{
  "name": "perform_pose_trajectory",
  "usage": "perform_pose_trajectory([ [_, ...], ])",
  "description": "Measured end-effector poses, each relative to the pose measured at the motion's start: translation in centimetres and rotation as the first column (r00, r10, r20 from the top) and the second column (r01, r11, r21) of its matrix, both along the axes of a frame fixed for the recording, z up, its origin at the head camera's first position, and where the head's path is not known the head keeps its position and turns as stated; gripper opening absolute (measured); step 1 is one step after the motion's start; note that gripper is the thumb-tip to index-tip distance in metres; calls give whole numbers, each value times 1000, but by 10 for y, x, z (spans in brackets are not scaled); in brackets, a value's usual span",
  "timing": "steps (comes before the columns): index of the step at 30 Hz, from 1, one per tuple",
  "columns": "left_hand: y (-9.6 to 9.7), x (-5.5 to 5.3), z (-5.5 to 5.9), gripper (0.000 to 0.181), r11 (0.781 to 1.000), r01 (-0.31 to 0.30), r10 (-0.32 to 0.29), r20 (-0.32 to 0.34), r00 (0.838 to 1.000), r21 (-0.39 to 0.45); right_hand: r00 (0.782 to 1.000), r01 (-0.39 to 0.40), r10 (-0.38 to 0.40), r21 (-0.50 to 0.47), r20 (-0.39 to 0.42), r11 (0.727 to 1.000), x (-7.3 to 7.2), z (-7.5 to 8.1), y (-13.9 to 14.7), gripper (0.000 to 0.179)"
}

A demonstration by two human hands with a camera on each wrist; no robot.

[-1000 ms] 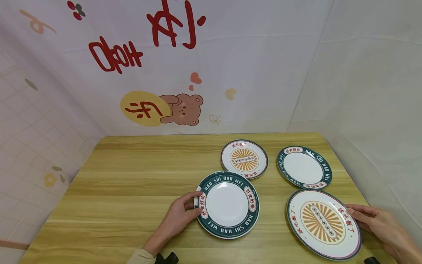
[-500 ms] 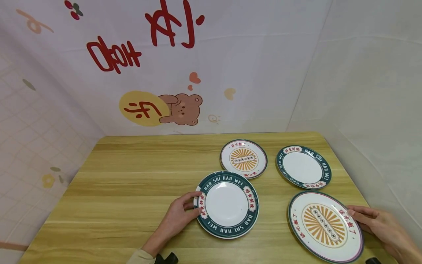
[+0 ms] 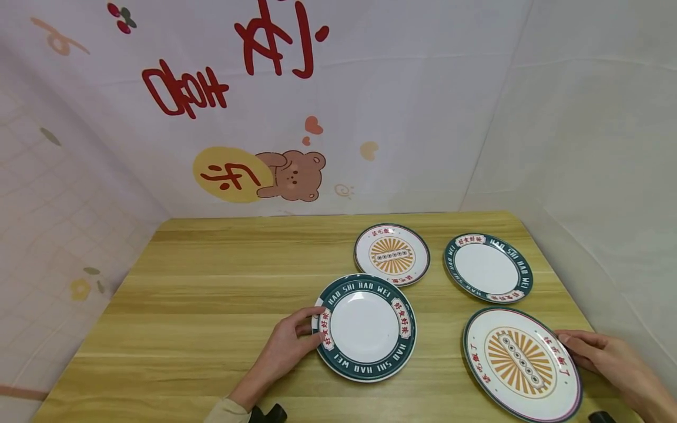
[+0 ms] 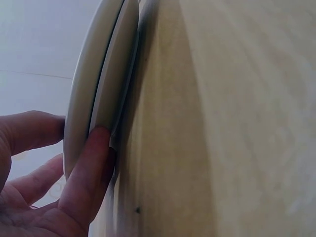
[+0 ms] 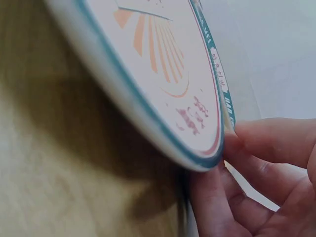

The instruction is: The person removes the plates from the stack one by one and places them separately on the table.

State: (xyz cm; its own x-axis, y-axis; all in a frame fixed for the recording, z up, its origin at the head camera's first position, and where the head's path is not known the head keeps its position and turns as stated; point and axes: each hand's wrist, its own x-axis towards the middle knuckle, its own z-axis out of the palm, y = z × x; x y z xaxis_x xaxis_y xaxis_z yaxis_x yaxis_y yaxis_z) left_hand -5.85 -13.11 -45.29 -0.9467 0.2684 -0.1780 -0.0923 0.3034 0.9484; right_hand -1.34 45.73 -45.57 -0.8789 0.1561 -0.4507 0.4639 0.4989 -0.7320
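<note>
My left hand (image 3: 288, 343) holds the left edge of a plate with a dark green lettered rim (image 3: 365, 328). Edge-on in the left wrist view, this plate (image 4: 91, 74) lies against a second plate (image 4: 116, 69) beneath it, fingers touching both edges. At the right, my right hand (image 3: 608, 358) pinches the edge of a white plate with an orange sunburst (image 3: 520, 364). In the right wrist view, fingertips grip the rim of that sunburst plate (image 5: 163, 74), and a shadow lies on the table below it.
Behind the left stack lies a smaller sunburst plate (image 3: 391, 255), partly overlapped in view. Another green-rimmed plate (image 3: 488, 269) sits at the back right. The wooden table (image 3: 185, 294) meets a printed cloth backdrop (image 3: 412, 106) at its rear, with cloth walls on both sides.
The sunburst plate in my right hand has shifted slightly toward me, widening the gap to the green-rimmed plate behind it. My left hand and its plates stay put.
</note>
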Motion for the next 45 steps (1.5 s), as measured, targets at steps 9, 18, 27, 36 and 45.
perform_pose_trajectory([
  [9, 0, -1, -1, 43, 999, -3, 2, -16, 1000, -38, 992, 18, -20, -23, -122, 1000, 2, 7, -11, 69],
  [18, -1, -3, 0, 42, 1000, 4, -5, -18, 1000, -16, 977, -7, 41, 159, -210, 987, -1, 35, -45, 71],
  [27, -1, -5, -2, 48, 999, 17, -17, -3, 1000, 44, 934, -62, 58, 0, -354, 998, -6, 54, -89, 50],
  [36, 0, -3, -1, 52, 998, -4, 4, -5, 1000, 65, 874, -110, 113, 33, -473, 993, -12, 63, -137, 43],
  [45, 0, -2, -1, 53, 998, 3, -3, 0, 1000, 58, 858, -159, 182, 89, -480, 983, -22, 61, -181, 38],
])
